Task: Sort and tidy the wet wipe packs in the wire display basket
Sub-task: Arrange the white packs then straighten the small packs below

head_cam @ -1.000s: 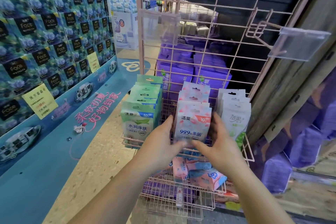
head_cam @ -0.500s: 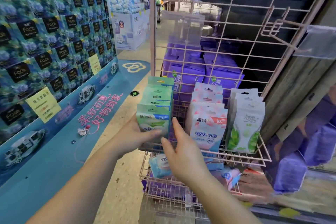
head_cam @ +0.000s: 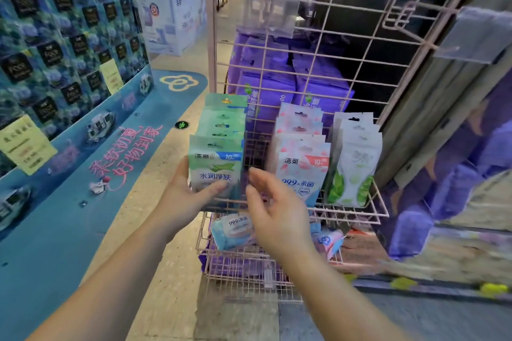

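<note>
While the three rows of packs stood upright in the basket (head_cam: pixel 357 212), the left hand (head_cam: pixel 185 196) gripped the front green pack (head_cam: pixel 214 167) at the basket's left end, thumb across its lower face and the fingers hidden behind it. The right hand (head_cam: pixel 273 212) hung just beside that pack with its fingers loosely spread, holding nothing. The pink packs (head_cam: pixel 300 158) filled the middle row and the white packs (head_cam: pixel 354 163) the right row, each leaning back a little against the ones behind. These looked like light, soft pouches with a slick film skin, likely to buckle if pinched at a corner, so I judged the safest hold to be flat across the lower body, thumb in front and fingers behind, or a squeeze on a whole row from both sides. Between the green and pink rows lay an open gap down to the wire floor, room enough for the right hand to slip in. The low front rail only caught the packs' bottom edges, so a hard push could tip one over it onto the lower shelf (head_cam: pixel 249 266), where loose packs (head_cam: pixel 232 232) already lay. The wire grid (head_cam: pixel 332 44) behind blocked any reach backward.
</note>
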Motion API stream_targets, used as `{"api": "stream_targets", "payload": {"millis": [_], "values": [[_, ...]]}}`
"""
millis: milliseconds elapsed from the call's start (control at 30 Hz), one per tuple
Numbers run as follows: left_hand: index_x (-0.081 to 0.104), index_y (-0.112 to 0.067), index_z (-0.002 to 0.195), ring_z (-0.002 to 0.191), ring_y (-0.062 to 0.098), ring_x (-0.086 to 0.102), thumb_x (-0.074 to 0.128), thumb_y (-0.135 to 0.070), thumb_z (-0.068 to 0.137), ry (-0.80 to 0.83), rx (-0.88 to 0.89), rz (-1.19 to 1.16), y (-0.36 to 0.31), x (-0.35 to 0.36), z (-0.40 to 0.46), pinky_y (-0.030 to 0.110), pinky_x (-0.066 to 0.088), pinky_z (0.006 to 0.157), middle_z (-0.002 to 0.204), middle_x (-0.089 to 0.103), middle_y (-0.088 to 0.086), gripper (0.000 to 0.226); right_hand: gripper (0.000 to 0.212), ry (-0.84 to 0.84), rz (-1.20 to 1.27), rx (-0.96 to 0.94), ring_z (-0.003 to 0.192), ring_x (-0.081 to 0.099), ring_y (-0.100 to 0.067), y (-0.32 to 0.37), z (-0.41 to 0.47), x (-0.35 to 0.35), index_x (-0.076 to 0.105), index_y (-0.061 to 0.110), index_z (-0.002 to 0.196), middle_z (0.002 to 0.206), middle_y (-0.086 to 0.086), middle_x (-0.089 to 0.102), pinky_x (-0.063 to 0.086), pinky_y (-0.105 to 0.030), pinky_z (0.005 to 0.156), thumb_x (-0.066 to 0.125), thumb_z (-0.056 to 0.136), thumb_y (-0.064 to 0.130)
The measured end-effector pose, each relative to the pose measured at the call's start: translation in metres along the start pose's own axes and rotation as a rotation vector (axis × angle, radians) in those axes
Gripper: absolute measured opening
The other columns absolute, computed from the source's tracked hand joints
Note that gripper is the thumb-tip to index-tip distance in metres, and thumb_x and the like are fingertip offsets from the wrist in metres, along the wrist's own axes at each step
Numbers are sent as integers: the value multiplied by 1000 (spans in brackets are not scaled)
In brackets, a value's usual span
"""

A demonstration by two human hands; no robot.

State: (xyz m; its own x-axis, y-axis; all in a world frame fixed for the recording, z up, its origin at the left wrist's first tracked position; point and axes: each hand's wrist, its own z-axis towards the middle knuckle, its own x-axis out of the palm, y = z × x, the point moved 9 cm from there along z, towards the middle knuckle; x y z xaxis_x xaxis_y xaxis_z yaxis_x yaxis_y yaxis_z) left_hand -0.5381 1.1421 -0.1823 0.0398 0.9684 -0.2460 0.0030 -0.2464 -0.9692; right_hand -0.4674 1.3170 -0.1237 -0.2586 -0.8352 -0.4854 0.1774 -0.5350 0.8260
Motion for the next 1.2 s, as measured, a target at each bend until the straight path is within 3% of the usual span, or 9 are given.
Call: {"api": "stream_targets", "payload": {"millis": [133, 267, 433, 567, 733, 833, 1033, 1100, 1200], "values": [[23, -25, 150, 139, 14, 32, 75, -51, 68, -101, -151, 153, 47, -18, -29, 38, 32, 110, 155, 30, -5, 101, 17, 185, -85, 159, 62, 58, -5, -66, -41, -18, 65, 34, 72, 71, 8, 67, 49, -28, 66, 63, 87, 25], [41, -15, 139, 126, 21, 46, 79, -41, 71, -143, -243, 240, 89, 2, -50, 40, 41, 100, 143, 47, 5, 83, 12, 363, -242, 459, 64, 59, -7, -152, -71, -16, 70, 21, 77, 73, 1, 71, 49, -29, 68, 62, 85, 25], [58, -8, 121, 103, 21, 58, 80, -32, 73, 24, -284, 370, 108, 61, -47, 29, 45, 81, 116, 63, 7, 57, 13, 66, -167, 565, 62, 59, -4, -188, -68, -55, 63, 28, 75, 69, 8, 68, 45, -25, 63, 63, 85, 21], [61, -18, 105, 83, 18, 65, 79, -27, 73, 116, -308, 332, 106, 109, -38, 23, 43, 65, 99, 72, 5, 38, 20, -258, -234, 700, 89, 61, -29, -227, -62, -100, 57, 17, 95, 92, -6, 66, 44, -33, 73, 63, 86, 34], [62, -22, 105, 83, 17, 65, 78, -27, 68, 172, -385, 310, 120, 157, -30, 23, 45, 67, 105, 69, -1, 41, 44, -159, -190, 801, 107, 56, -33, -263, -48, -94, 53, 13, 115, 114, -12, 58, 47, -40, 89, 66, 82, 37], [56, -23, 102, 83, 21, 62, 79, -34, 65, 123, -418, 397, 123, 174, -23, 25, 47, 69, 105, 66, 4, 45, 33, -157, -222, 742, 102, 57, -35, -266, -43, -95, 55, 8, 106, 109, -15, 58, 46, -39, 85, 65, 83, 29], [44, -21, 131, 121, 27, 52, 65, -67, 68, 137, -465, 687, 117, 198, -14, 39, 44, 95, 133, 47, 3, 81, 17, -84, -163, 676, 81, 60, -28, -259, -33, -90, 55, 12, 90, 92, -13, 65, 44, -31, 66, 64, 85, 26], [50, -26, 123, 111, 25, 57, 54, -67, 70, 165, -436, 712, 115, 198, -12, 38, 48, 93, 126, 55, 2, 68, 17, -53, -108, 665, 62, 55, -23, -253, -30, -88, 57, 10, 90, 79, -12, 66, 37, -27, 53, 63, 86, 25], [49, -24, 97, 81, 19, 58, 56, -59, 75, 109, -442, 614, 113, 186, -13, 31, 49, 74, 94, 64, -4, 42, 13, -40, -84, 612, 62, 57, -24, -243, -29, -89, 61, 9, 88, 77, -12, 68, 38, -27, 58, 64, 85, 22]]}}
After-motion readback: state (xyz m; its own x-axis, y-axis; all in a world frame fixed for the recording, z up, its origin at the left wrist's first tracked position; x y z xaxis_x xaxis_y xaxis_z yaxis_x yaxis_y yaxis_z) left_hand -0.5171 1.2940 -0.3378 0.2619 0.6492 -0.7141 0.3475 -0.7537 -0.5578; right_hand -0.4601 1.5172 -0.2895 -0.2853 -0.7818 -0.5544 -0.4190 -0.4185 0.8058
